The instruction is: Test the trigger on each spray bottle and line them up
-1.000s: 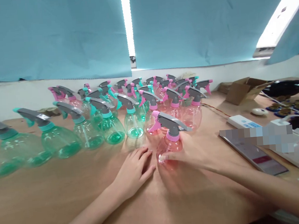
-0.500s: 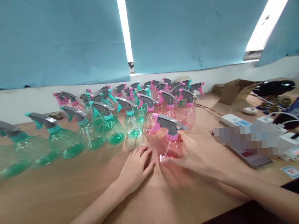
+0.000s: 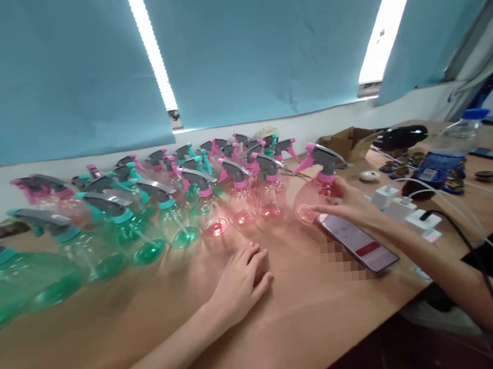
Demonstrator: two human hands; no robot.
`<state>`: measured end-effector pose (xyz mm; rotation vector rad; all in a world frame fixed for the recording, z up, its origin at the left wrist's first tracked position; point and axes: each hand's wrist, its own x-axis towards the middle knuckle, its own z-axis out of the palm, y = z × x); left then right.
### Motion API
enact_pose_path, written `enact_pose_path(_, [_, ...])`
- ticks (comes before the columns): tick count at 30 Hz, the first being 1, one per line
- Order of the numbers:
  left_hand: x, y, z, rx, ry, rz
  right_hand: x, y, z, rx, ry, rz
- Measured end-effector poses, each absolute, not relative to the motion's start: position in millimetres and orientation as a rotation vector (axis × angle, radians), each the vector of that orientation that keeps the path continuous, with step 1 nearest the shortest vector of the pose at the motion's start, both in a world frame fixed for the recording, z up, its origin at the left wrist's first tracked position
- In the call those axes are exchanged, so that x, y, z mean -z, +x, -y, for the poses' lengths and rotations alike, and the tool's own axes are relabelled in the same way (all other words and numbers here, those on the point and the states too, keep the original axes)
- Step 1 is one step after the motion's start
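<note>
My right hand (image 3: 350, 202) is wrapped round the body of a pink spray bottle (image 3: 309, 194) with a grey and pink trigger head. The bottle stands nearly upright at the right end of the front row, just behind a phone (image 3: 362, 243). Flat on the table lies my left hand (image 3: 245, 275), fingers loosely apart and holding nothing. Closest to it are a pink spray bottle (image 3: 213, 215) and a green spray bottle (image 3: 177, 230) in the front row. Further left stand several green bottles with grey and teal heads, and more bottles crowd behind.
On the right are white chargers (image 3: 406, 209) with cables, a computer mouse (image 3: 369, 176) and a blue-capped water bottle (image 3: 444, 157). An open cardboard box (image 3: 348, 142) sits at the back. The table's edge (image 3: 393, 312) runs along the lower right.
My right hand has carried the pink spray bottle rightward and back, from in front of the row to its right end. My left hand stays on the table. The view has turned right.
</note>
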<state>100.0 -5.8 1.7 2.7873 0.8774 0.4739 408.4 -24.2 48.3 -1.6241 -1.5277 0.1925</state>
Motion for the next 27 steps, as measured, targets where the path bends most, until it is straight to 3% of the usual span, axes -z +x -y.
enact_pose_path(9, [6, 159, -22, -0.427, 2.803, -0.810, -35, 432, -38, -0.372, -1.562, 1.510])
enact_pose_path(27, [17, 182, -43, -0.426, 2.775, -0.733, -27, 432, -61, -0.419, -1.403, 1.642])
